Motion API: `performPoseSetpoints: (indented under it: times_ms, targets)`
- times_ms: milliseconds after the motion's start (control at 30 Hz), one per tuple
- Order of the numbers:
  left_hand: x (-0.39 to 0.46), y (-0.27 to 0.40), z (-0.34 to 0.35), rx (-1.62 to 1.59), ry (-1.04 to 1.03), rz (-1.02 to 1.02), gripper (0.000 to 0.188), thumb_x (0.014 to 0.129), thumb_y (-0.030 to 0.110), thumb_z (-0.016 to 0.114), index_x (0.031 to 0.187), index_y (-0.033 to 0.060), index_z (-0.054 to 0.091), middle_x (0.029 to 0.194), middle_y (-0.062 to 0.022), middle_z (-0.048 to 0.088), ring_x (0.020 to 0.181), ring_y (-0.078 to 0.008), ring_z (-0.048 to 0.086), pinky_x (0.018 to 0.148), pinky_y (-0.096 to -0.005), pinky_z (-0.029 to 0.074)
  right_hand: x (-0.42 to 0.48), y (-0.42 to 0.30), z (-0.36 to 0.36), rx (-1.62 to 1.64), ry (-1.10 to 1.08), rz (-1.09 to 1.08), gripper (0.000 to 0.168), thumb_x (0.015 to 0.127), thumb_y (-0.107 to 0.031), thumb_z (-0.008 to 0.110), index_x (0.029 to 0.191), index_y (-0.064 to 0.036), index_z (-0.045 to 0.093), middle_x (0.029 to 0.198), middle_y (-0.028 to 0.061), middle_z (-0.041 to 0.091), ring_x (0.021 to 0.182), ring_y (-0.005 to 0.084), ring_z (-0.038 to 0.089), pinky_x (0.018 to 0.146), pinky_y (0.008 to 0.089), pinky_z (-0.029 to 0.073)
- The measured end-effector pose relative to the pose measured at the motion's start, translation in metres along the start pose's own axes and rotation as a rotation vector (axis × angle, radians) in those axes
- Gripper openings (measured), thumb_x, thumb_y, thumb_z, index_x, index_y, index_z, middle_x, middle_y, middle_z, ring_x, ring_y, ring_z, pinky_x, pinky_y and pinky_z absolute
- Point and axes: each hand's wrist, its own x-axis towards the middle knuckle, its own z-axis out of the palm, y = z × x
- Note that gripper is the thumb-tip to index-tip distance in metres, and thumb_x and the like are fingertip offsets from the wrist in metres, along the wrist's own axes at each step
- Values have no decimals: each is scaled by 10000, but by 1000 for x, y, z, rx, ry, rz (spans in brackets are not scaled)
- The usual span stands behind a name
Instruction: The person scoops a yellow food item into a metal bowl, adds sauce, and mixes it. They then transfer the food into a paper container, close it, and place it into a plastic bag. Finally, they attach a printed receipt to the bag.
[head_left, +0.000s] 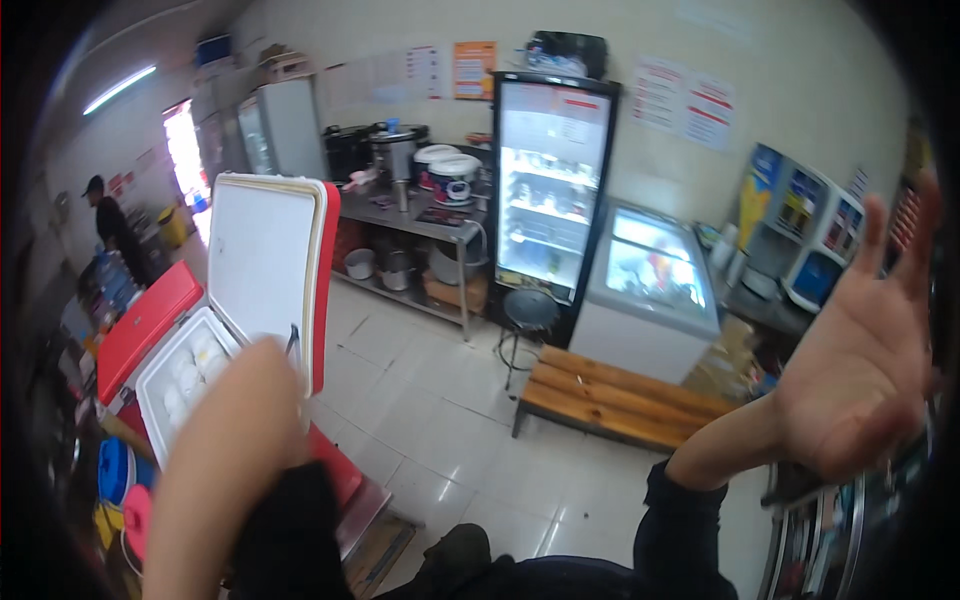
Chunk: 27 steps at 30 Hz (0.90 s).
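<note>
My right hand (862, 367) is raised at the right side, palm towards me, fingers apart, holding nothing. Behind its fingertips are wall shelves. My left arm bends sharply at the lower left, so my left hand is out of view. Beyond that arm stands a red cooler box with its white-lined lid (262, 259) raised. White bundles (199, 364), apparently in plastic, lie inside the cooler's white compartment (152, 420), partly hidden by my arm. A second red lid (150, 330) adjoins the compartment.
A wooden bench (607, 401) and a round stool (531, 309) stand ahead on the tiled floor. Behind them are a lit display fridge (551, 187) and a chest freezer (645, 322). A steel table (397, 214) bears pots and tubs. A person (112, 225) stands far left.
</note>
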Motion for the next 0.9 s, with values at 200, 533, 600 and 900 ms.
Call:
performPoseSetpoints:
  times_ms: [200, 533, 600, 900]
  targets:
    - [-2, -172, -135, -425, 241, -456, 763, 812, 645, 269, 1327, 84, 233, 1362, -150, 201, 1233, -313, 251, 1004, -514, 212, -114, 186, 68, 68, 215, 373, 663, 794, -520, 509, 1256, -60, 388, 1317, 227, 356, 1198, 325, 372, 933, 405, 308]
    - [33, -378, -392, -676, 412, -672, 899, 777, 734, 250, 1387, 77, 181, 1434, -187, 154, 1302, -341, 210, 1032, -538, 188, -259, 442, 187, 196, 235, 720, 591, 807, -474, 504, 1188, -25, 441, 1229, 139, 444, 1145, 242, 407, 884, 353, 316]
    - [37, -399, -425, -671, 419, -673, 968, 728, 782, 267, 1394, 86, 165, 1445, -170, 132, 1313, -329, 189, 1032, -542, 185, -277, 479, 217, 228, 242, 774, 612, 804, -488, 517, 1203, -31, 432, 1241, 147, 437, 1145, 242, 410, 887, 353, 328]
    - [30, -502, -559, -479, 114, -268, 1073, 636, 820, 330, 1406, 192, -73, 1468, -119, -72, 1337, -353, 44, 981, -636, 139, -321, 573, 429, -349, -195, 1149, 595, 882, -468, 359, 1339, -105, 249, 1378, 139, 216, 1265, 256, 228, 1032, 379, 208]
